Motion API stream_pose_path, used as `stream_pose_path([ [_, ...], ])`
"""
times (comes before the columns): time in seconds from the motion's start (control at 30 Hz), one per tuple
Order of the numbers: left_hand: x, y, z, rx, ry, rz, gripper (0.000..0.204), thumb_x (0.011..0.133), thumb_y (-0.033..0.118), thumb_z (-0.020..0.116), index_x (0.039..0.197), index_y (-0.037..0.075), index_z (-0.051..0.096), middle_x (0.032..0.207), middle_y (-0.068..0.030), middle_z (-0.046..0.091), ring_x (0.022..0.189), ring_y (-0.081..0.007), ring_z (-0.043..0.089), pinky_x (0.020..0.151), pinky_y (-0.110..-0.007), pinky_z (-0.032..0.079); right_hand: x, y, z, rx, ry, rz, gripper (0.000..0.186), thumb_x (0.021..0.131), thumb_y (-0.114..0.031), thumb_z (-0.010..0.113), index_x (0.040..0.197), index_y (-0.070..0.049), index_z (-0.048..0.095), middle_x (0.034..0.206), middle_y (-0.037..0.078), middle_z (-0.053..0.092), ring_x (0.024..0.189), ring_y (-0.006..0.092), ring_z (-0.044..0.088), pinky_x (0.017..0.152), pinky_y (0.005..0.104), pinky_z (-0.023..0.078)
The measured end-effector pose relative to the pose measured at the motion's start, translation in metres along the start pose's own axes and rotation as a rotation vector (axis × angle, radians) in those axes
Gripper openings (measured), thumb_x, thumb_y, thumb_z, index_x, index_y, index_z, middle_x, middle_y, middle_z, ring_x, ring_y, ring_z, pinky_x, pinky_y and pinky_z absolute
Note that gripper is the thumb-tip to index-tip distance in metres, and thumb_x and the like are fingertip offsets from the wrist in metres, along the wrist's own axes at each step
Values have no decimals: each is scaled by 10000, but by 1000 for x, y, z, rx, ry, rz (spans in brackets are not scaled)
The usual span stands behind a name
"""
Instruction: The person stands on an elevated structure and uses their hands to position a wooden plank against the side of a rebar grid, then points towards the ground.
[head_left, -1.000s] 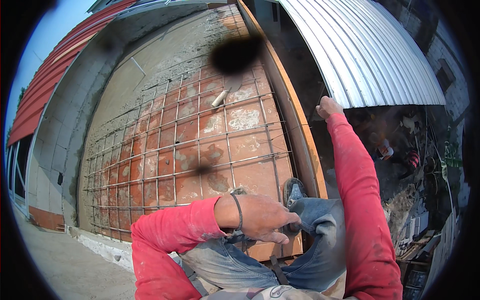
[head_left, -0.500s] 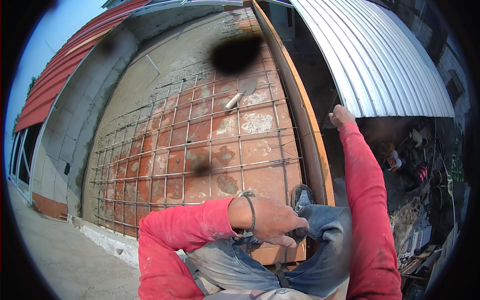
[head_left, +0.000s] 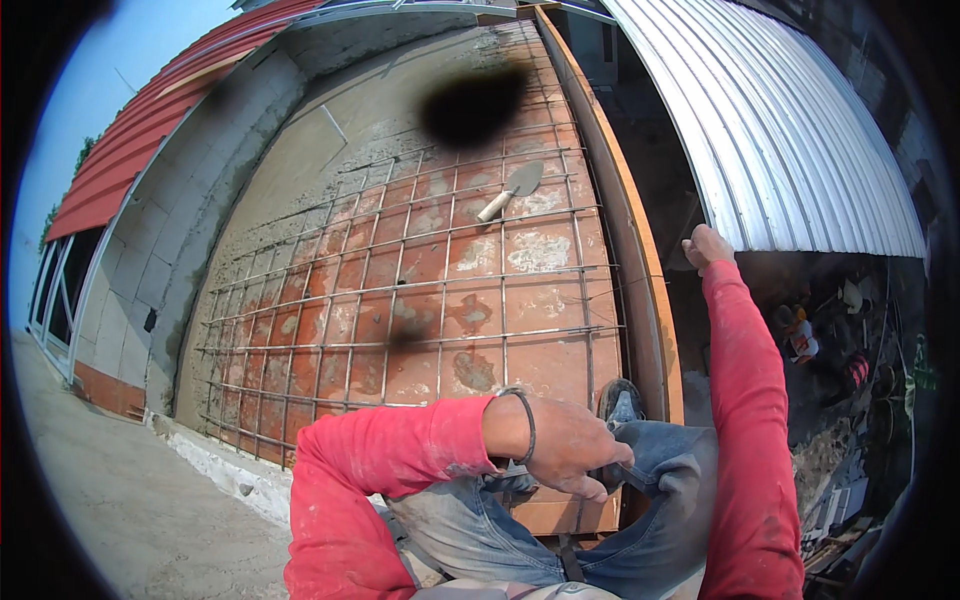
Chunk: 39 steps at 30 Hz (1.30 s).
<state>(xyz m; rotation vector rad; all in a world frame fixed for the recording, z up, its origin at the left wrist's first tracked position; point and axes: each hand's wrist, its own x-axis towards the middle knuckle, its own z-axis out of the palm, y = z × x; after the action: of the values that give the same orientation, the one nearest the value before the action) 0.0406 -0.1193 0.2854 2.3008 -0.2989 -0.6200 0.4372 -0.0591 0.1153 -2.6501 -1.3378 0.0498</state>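
Note:
My left hand (head_left: 572,447), with a dark band on its wrist, hangs over my bent knee in blue jeans (head_left: 660,450). Its fingers are apart and nothing shows in them. Out to the right, my right hand (head_left: 708,248) is closed beside the lower corner of a corrugated metal roof (head_left: 800,140). A thin line rises near that fist; what the fingers hold, if anything, is hidden. A trowel (head_left: 524,180) with a pale handle lies on the steel rebar grid (head_left: 443,284), beyond both hands.
Wet concrete (head_left: 290,170) covers the far left of the formwork. An orange-edged board (head_left: 640,250) runs along its right side, with a drop beyond. Down there a person (head_left: 800,335) is partly visible among clutter. A block wall (head_left: 140,270) stands left. Dark spots blur parts of the view.
My view has shifted slightly, so the surroundings sit farther right in the picture. Both hands keep nearly the same pose, and the trowel lies where it was on the grid.

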Motion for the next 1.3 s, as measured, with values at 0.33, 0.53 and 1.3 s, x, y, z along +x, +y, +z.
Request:
stream_pose_path([
  [0.33,0,3,-7,9,-101,-29,572,962,389,562,1379,12,452,1178,-261,617,1061,-462,596,894,-526,477,-3,-6,-6,-2,-6,37,351,935,-304,641,838,34,635,783,191,709,597,317,706,609,428,582],
  [0.53,-1,4,-6,-2,-107,-57,568,957,371,566,1386,17,449,1194,-250,615,1071,-459,594,906,-524,474,-5,-7,-6,3,-14,31,348,936,-307,641,852,30,637,786,195,709,610,319,710,610,421,583],
  [1.3,-3,52,-36,-471,907,645,392,958,240,638,1266,2,589,1149,-168,643,1166,-306,589,946,-394,469,2,-6,-4,6,-27,15,364,949,-324,626,841,23,610,775,198,695,617,317,702,612,434,565],
])
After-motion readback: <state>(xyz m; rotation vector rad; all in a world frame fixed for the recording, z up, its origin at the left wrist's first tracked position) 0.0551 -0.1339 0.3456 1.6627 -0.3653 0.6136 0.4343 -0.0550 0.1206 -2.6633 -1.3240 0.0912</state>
